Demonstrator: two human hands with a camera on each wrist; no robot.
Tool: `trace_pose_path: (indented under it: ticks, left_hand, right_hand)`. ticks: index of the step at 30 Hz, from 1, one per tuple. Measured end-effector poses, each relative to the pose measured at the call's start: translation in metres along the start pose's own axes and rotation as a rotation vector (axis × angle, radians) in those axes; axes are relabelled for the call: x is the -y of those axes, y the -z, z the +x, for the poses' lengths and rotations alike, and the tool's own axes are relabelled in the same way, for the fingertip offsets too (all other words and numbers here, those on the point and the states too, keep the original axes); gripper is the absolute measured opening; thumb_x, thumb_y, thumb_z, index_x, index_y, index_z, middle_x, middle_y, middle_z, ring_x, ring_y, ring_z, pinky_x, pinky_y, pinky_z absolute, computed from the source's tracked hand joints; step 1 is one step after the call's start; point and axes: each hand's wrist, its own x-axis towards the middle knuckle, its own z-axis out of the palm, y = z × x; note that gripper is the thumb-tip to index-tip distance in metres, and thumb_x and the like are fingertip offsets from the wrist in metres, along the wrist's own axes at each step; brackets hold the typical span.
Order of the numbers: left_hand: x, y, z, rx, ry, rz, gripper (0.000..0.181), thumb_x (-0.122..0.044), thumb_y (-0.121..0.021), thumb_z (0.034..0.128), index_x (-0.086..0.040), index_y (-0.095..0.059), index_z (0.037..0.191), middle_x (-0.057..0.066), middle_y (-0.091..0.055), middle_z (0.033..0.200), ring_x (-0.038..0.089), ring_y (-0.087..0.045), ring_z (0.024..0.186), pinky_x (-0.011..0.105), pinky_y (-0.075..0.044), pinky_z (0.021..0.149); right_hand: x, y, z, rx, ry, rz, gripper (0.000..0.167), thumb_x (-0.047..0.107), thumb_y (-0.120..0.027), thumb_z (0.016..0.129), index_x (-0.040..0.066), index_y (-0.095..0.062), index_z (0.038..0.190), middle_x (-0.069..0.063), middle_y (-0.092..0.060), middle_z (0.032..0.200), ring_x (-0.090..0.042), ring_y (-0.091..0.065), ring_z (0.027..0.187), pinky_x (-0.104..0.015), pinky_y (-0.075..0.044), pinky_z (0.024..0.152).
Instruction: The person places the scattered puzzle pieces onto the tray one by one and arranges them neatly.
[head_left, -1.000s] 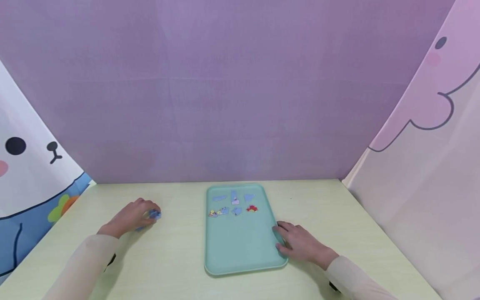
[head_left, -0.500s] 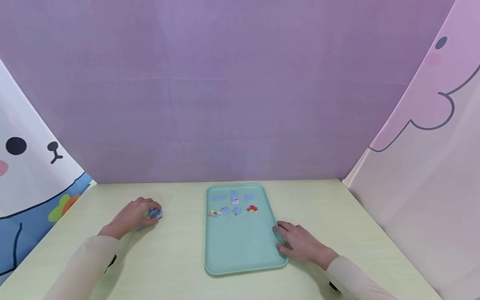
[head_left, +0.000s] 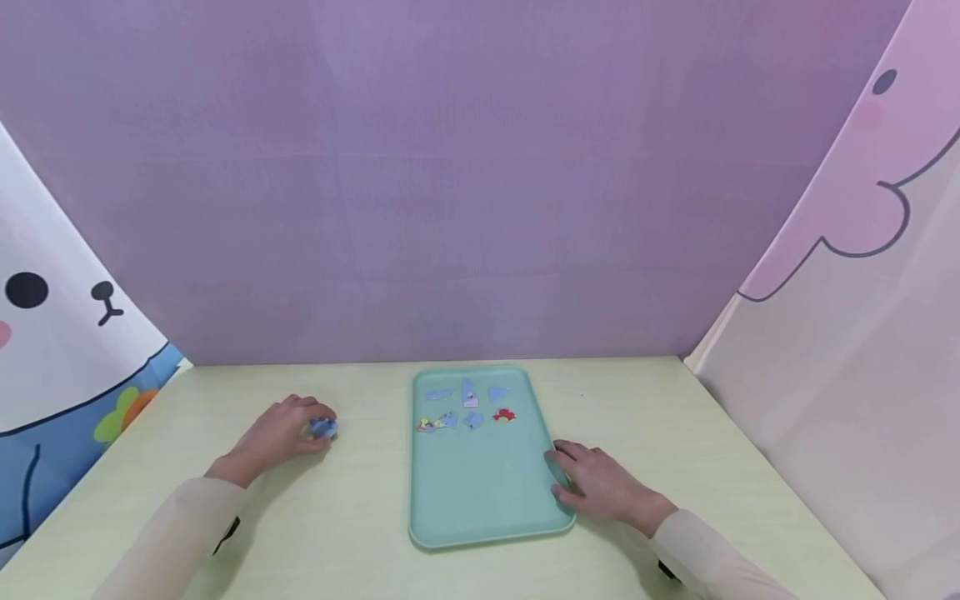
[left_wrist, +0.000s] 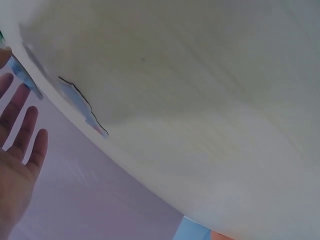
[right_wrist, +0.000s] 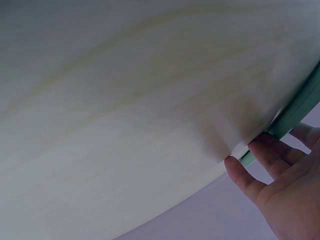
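Note:
At the left of the table, my left hand point(head_left: 281, 435) pinches a small blue puzzle piece point(head_left: 324, 428) between thumb and fingers. The left wrist view shows this blue piece point(left_wrist: 25, 77) at the fingertips, and a second flat blue piece point(left_wrist: 82, 105) on the table beside the hand. A mint-green tray point(head_left: 487, 492) lies on the table, with several flat puzzle pieces in two rows at its far end: mostly blue, one red piece point(head_left: 504, 415). My right hand point(head_left: 603, 490) rests with loosely bent fingers against the tray's right rim; its fingertips point(right_wrist: 232, 162) touch down by the tray's edge.
A pale wooden table point(head_left: 360, 500) bears everything. Behind it stands a purple cloth backdrop point(head_left: 450, 183), with cartoon-printed cloths at both sides. Table surface separates the left hand from the tray.
My left hand has shifted slightly right toward the tray, carrying the blue puzzle piece. A blue bit seen under that hand earlier no longer shows in the head view. The right hand stays put.

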Motion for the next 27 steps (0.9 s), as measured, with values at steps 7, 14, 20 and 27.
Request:
trace_pose_path:
  ticks: [7, 14, 20, 27]
  left_hand:
    - [-0.018, -0.003, 0.0, -0.014, -0.025, -0.001, 0.031, -0.023, -0.077, 0.069, -0.015, -0.068, 0.097, -0.001, -0.064, 0.093, 0.02, -0.055, 0.084, 0.042, -0.047, 0.07]
    - [-0.038, -0.007, 0.005, -0.038, -0.055, 0.02, 0.03, -0.024, -0.077, 0.0693, -0.015, -0.068, 0.096, 0.001, -0.065, 0.094, 0.024, -0.057, 0.086, 0.043, -0.049, 0.071]
    - [-0.053, -0.011, 0.01, -0.06, -0.065, 0.045, 0.029, -0.028, -0.077, 0.0685, -0.017, -0.068, 0.094, -0.001, -0.065, 0.091, 0.022, -0.057, 0.085, 0.041, -0.048, 0.068]
    - [-0.071, -0.016, 0.016, -0.048, -0.067, 0.031, 0.028, -0.031, -0.076, 0.0698, -0.019, -0.069, 0.094, -0.003, -0.065, 0.092, 0.021, -0.056, 0.087, 0.041, -0.047, 0.071]
  right_hand:
    - [-0.001, 0.0, 0.0, 0.0, 0.002, 0.0, 0.048, 0.033, -0.054, 0.088, 0.006, -0.051, 0.127, -0.017, -0.05, 0.129, -0.03, -0.051, 0.116, -0.047, -0.045, 0.086]
    - [0.0, 0.0, 0.0, -0.007, 0.004, 0.0, 0.047, 0.032, -0.054, 0.088, 0.005, -0.051, 0.126, -0.017, -0.05, 0.129, -0.031, -0.051, 0.117, -0.047, -0.045, 0.087]
    - [0.0, 0.0, 0.0, -0.003, 0.004, -0.002, 0.047, 0.033, -0.054, 0.088, 0.006, -0.051, 0.126, -0.017, -0.05, 0.129, -0.03, -0.05, 0.117, -0.047, -0.045, 0.086]
    - [0.0, 0.001, 0.0, -0.003, 0.01, -0.005, 0.047, 0.033, -0.055, 0.087, 0.006, -0.051, 0.125, -0.017, -0.051, 0.128, -0.03, -0.051, 0.116, -0.046, -0.046, 0.086]
